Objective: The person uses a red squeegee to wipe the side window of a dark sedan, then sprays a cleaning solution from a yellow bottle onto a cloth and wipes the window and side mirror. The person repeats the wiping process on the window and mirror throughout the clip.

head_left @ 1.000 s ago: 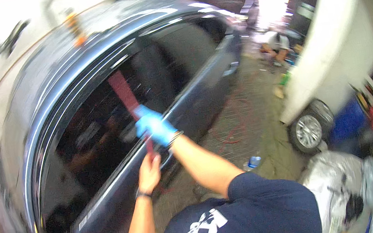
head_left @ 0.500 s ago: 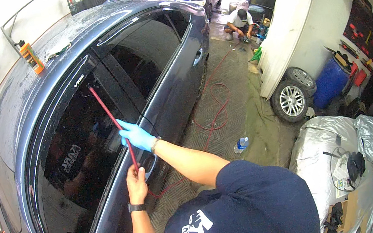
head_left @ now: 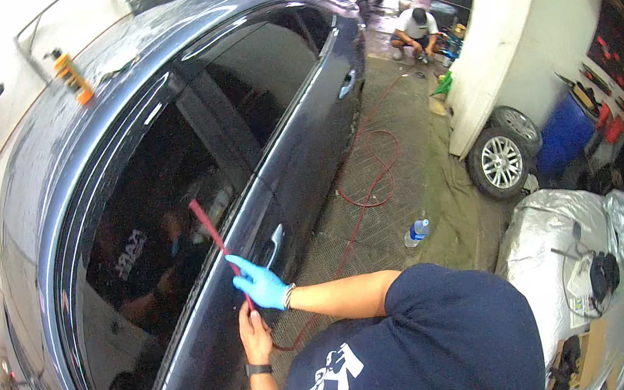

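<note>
Item: red strip tool (head_left: 212, 233), long, thin and flat, laid against the dark side window (head_left: 166, 221) of the blue-grey car (head_left: 302, 138). Its long axis runs on a slant, the upper end lying up and toward the car's rear against the glass, the lower end coming down to the sill at the foot of the window, just behind the front door handle (head_left: 275, 245). Your right hand (head_left: 260, 281), in a blue glove, is closed around the lower part of the tool, just above the sill line. Your left hand (head_left: 254, 332), bare, with a dark wristband, sits directly below the right, its fingers pinched on the tool's bottom end; how firm that hold is cannot be told. The whole free length of the tool therefore lies above and ahead of both hands, and the right is the nearer of the two to it. Also present, taken from the car: an orange spray bottle (head_left: 71, 76) standing on its roof; a red hose (head_left: 375, 175) looped on the floor beside its doors; a plastic water bottle (head_left: 416, 232) on the floor further out; a loose wheel (head_left: 500, 160) leaning at a white pillar; a person crouching (head_left: 414, 28) past its front end.
</note>
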`<state>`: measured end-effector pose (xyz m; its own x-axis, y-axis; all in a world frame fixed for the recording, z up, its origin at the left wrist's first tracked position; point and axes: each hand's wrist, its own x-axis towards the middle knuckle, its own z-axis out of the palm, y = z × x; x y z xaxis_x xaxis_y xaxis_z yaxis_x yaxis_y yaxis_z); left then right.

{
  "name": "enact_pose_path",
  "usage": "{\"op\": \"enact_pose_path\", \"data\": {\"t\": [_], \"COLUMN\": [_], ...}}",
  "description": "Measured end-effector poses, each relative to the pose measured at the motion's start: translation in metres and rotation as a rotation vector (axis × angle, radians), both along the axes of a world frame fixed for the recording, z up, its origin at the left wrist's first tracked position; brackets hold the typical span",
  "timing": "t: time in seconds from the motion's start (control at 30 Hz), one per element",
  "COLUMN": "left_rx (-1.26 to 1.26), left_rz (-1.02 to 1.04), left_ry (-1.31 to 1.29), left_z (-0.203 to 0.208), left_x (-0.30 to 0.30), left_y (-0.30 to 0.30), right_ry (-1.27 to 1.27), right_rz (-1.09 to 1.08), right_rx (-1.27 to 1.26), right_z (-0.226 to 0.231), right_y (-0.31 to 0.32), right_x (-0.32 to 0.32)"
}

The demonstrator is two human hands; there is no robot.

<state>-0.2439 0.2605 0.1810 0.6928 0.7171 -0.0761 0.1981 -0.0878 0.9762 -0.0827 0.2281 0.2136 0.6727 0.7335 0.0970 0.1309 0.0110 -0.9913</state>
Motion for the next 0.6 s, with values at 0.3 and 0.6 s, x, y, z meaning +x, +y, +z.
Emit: {"op": "enact_pose_path", "data": {"t": [0.3,0.6], "left_rx": [0.026,-0.191], "left_rz": [0.282,0.485], "left_ry": [-0.177,-0.394], "left_z": [0.015,0.099], "left_x": [-0.071,-0.121], "left_y": [-0.002,-0.002], "right_ry": [-0.568,-0.944], "right_rz": [0.471,0.172], "right_rx": [0.11,0.409], "right_z": [0.012,0.082], "right_y": [-0.004,0.041], "right_x": [-0.046,-0.091]}}
